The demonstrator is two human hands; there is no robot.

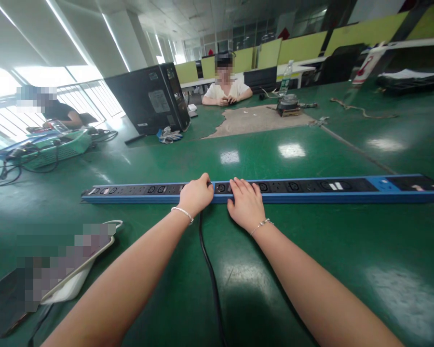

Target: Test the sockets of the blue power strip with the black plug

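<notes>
A long blue and black power strip point(311, 196) with many sockets lies across the green table. My left hand point(197, 193) is closed at the strip's middle, fingers curled over its socket face; a black cable point(210, 270) runs from beneath it down toward me. The cable's end is hidden by the hand, so its plug cannot be made out. Just to the right, my right hand point(246, 202) rests with fingers stretched over the strip.
A phone on a white stand point(70, 284) is at the near left. Behind are a green basket point(60, 147) with cables, a black computer case point(148, 99), gloves point(169, 135), a bottle point(285, 79) and a black device point(288, 105). Two people sit beyond the table.
</notes>
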